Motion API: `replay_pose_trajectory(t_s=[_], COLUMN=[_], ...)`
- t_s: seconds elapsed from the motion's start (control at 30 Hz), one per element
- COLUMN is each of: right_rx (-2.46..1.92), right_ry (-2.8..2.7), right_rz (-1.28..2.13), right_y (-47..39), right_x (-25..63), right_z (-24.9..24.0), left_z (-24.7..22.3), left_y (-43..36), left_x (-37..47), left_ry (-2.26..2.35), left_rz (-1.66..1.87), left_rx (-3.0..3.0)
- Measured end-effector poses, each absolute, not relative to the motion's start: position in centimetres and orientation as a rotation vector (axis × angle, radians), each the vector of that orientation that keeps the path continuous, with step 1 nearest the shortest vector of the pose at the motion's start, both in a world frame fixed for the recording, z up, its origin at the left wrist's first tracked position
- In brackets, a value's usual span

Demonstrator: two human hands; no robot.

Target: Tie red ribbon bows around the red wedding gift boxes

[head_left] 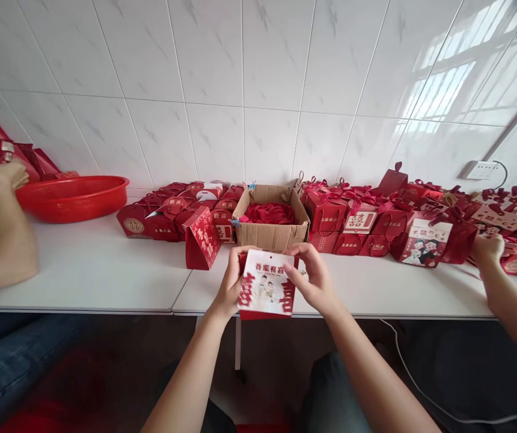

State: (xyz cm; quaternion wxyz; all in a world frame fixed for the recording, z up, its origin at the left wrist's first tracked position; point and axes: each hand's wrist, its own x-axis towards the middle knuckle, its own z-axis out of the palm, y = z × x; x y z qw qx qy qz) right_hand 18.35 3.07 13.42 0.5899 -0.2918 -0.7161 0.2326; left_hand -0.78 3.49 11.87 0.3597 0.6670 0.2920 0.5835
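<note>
A red box with a white printed card (267,282) on its front is held over the table's front edge. My left hand (230,282) grips its left side. My right hand (310,278) holds its right side, the thumb on the card's upper right corner. Just beyond my hands stands an open cardboard box (271,236) with red material (270,213) inside. To its left, a red gift box (201,238) stands upright near several other red boxes (163,210).
Many red gift boxes (330,210) line the wall to the right. A red plastic basket (73,198) sits at the left on the white table (105,270). Other people's arms reach in at both sides. A white cable (414,379) hangs below the table, right.
</note>
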Motion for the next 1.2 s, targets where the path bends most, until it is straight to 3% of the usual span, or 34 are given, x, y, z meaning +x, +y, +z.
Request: replay_pose_trajectory(t_s=[0.3, 0.5, 1.2], right_rx=[-0.763, -0.749, -0.726], right_ry=[-1.454, -1.358, -1.387], right_rz=[0.681, 0.641, 0.660], right_y=[4.1, 4.1, 4.1], right_x=[16.0, 15.2, 15.0], right_z=[12.5, 11.9, 12.0], left_z=[11.6, 12.3, 11.9], left_y=[3.3, 3.1, 3.1], left_x=[-0.2, 1.1, 0.9], left_ry=[0.666, 1.053, 1.040], left_rz=[1.584, 1.628, 1.595], left_rx=[1.497, 1.686, 1.647])
